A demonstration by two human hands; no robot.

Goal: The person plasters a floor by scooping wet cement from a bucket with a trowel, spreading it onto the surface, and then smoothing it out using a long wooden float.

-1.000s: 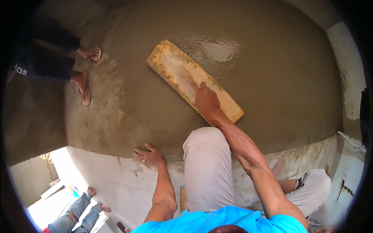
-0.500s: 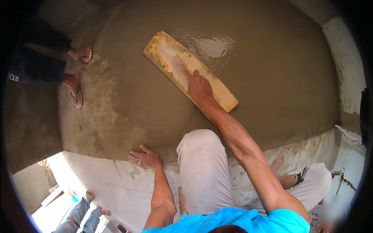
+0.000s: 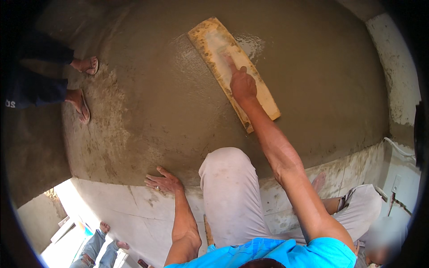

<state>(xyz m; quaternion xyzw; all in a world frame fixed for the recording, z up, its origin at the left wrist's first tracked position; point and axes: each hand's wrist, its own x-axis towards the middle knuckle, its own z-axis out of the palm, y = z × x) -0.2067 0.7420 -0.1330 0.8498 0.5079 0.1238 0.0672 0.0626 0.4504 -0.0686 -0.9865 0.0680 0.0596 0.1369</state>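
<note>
1. The step in hand looks like smoothing: the right hand point(image 3: 242, 85) presses down on a long, flat, pale wooden float board point(image 3: 232, 71) lying on a slab of wet grey-brown cement point(image 3: 178, 102).
2. Its fingers grip the middle of the board, apparently round a handle, with the forefinger stretched along the top.
3. The left hand point(image 3: 163, 182) rests flat, fingers spread wide and holding nothing, at the slab's near edge where it meets a whitish ledge point(image 3: 134, 210).
4. The next move probably calls for even, light pressure with the board kept flat, so its edge does not gouge.
5. The board lies diagonally, smeared with cement; a glossy wet patch point(image 3: 252, 44) shines just beside its far end.
6. The sandalled feet of another person point(image 3: 82, 85) stand at the slab's left edge.
</note>
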